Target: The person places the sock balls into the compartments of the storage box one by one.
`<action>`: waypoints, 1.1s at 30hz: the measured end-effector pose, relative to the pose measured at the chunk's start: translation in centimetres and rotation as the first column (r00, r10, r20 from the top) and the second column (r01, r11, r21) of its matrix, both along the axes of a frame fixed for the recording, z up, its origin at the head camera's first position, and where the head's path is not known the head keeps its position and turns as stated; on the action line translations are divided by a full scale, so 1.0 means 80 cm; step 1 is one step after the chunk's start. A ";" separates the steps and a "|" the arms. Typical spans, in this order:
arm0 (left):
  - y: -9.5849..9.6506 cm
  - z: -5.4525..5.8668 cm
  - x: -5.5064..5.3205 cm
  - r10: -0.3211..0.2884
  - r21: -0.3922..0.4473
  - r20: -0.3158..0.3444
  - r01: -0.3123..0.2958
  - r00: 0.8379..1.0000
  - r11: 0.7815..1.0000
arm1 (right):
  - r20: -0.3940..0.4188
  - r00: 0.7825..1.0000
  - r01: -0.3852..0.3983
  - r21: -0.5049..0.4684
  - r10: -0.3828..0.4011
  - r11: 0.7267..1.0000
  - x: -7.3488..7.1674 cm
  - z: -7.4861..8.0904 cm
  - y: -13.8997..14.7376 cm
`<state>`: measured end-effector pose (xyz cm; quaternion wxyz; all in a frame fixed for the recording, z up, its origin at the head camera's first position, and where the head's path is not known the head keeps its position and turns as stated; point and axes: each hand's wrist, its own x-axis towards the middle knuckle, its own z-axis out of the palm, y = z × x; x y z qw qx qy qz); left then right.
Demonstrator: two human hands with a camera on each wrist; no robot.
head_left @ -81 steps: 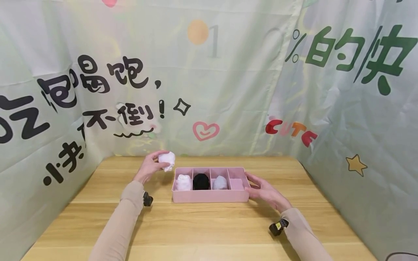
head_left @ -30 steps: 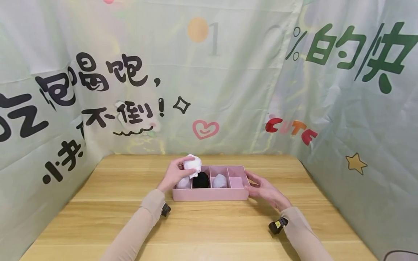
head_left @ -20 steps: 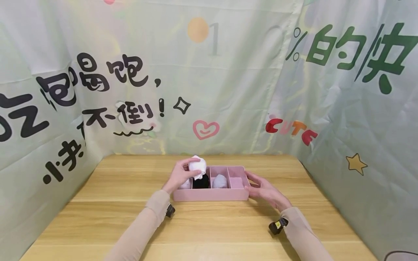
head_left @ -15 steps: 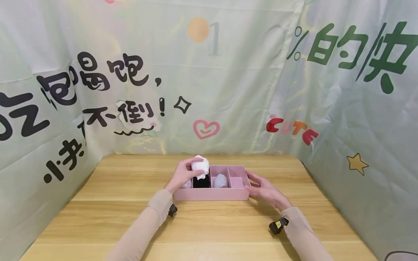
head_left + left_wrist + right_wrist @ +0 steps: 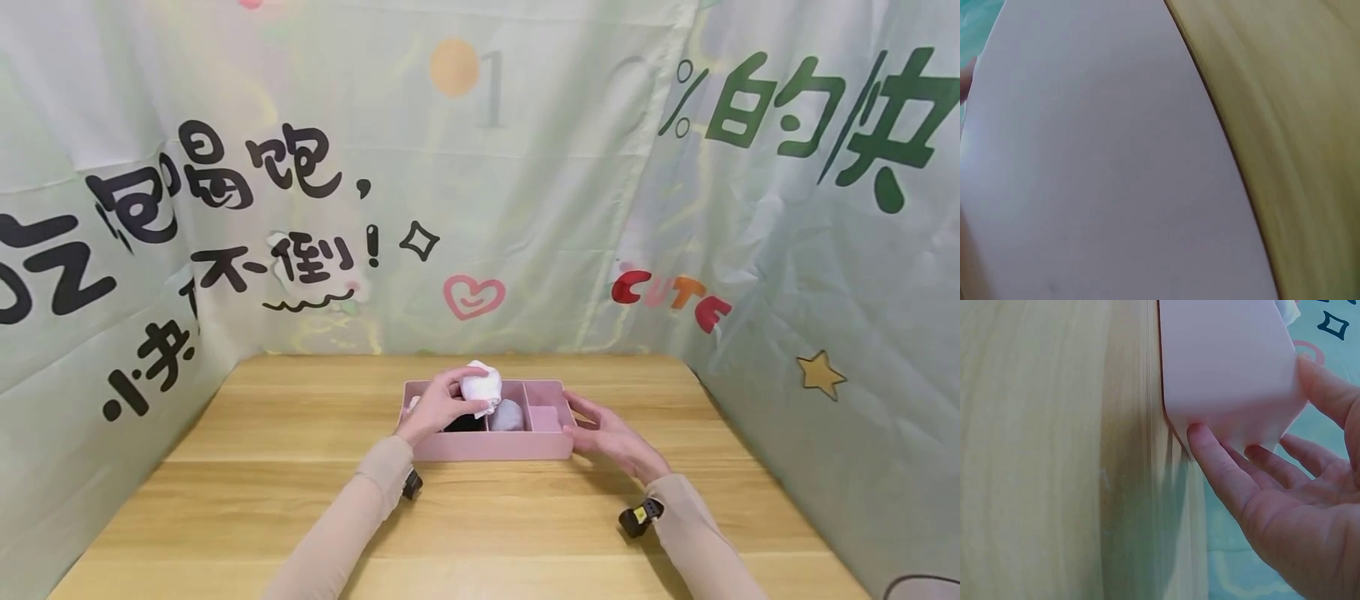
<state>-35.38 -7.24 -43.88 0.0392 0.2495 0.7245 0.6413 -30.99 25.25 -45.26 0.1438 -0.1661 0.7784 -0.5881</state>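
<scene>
My left hand [image 5: 442,406] pinches a white rolled sock [image 5: 482,388] between thumb and fingers. It holds this above the pink divided box [image 5: 487,447], near the divider between the second and third compartments. Below the hand, a black rolled sock [image 5: 465,424] is partly covered; a light grey one [image 5: 507,416] sits in the third compartment. Only a sliver of the white roll [image 5: 414,402] in the first shows behind the fingers. My right hand [image 5: 615,437] rests fairly straight fingers [image 5: 1222,469] on the box's right end, with its thumb at the rim.
In the rightmost compartment [image 5: 545,419] the pink floor shows. The box stands on a wooden table [image 5: 480,525]. Printed cloth [image 5: 525,208] hangs along the back and both sides. Up close, the box's front wall [image 5: 1110,150] fills most of the left wrist view.
The left hand has carried the white rolled sock from left of the box rightward over the first two compartments. My right hand has stayed at the box's right end.
</scene>
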 end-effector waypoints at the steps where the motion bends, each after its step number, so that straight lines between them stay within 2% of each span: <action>1: 0.003 0.000 0.000 -0.003 -0.001 -0.014 0.003 1.000 1.000 | -0.004 1.000 -0.006 -0.002 0.006 1.000 0.000 -0.001 0.000; 9: 0.021 0.000 0.002 -0.036 0.030 -0.024 0.037 0.999 0.999 | 0.019 1.000 0.004 -0.019 -0.003 1.000 -0.002 -0.003 0.000; 13: 0.031 0.001 0.005 -0.021 -0.019 -0.028 0.020 0.999 1.000 | 0.036 0.999 0.010 -0.028 -0.009 1.000 0.000 0.000 -0.002; 18: 0.045 0.001 0.006 0.017 -0.091 -0.067 -0.023 0.998 0.996 | 0.040 0.999 0.017 -0.010 -0.017 1.000 0.002 0.002 -0.004; 27: 0.065 0.003 0.006 -0.017 0.006 -0.015 0.017 1.000 1.000 | 0.041 0.999 0.026 0.006 -0.026 1.000 0.000 0.002 -0.003; 33: 0.079 0.002 0.005 -0.022 -0.005 -0.001 0.022 1.000 1.000 | 0.040 0.998 0.046 0.031 -0.048 0.998 0.001 0.003 -0.003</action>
